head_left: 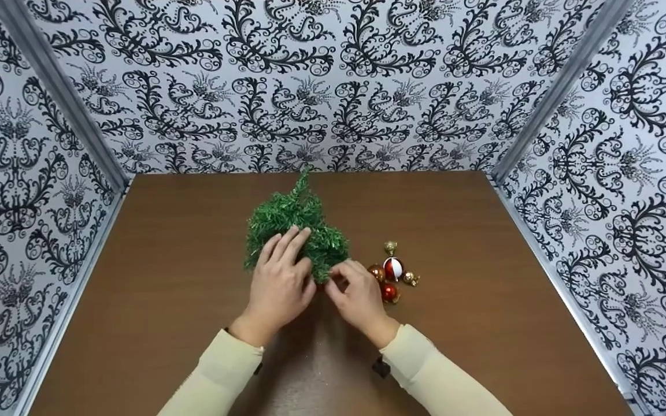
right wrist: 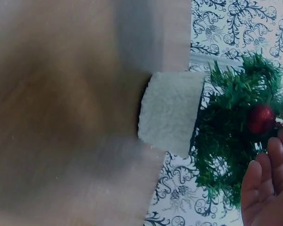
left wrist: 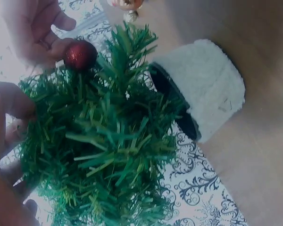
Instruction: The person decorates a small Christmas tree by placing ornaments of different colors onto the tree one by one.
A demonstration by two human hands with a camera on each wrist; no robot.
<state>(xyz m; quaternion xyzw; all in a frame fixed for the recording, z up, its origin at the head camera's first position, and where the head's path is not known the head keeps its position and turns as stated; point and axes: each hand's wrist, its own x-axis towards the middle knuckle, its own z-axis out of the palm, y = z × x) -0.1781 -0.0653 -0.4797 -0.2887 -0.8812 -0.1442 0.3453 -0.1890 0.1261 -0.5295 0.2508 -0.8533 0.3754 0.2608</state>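
Note:
A small artificial Christmas tree with green tinsel branches stands in a fluffy white pot. My left hand holds the tree's near side, its fingers spread over the branches and the thumb low beside a branch tip. At the lower right branches, my right hand pinches with thumb and forefinger at the top of a shiny red bauble. The bauble lies against the green needles in both wrist views. In the head view the hands hide most of the bauble and the pot.
Just right of my right hand lie several loose baubles: a red-and-white one, a red one, a copper one and small gold ones. Patterned walls enclose the brown table at the back and sides.

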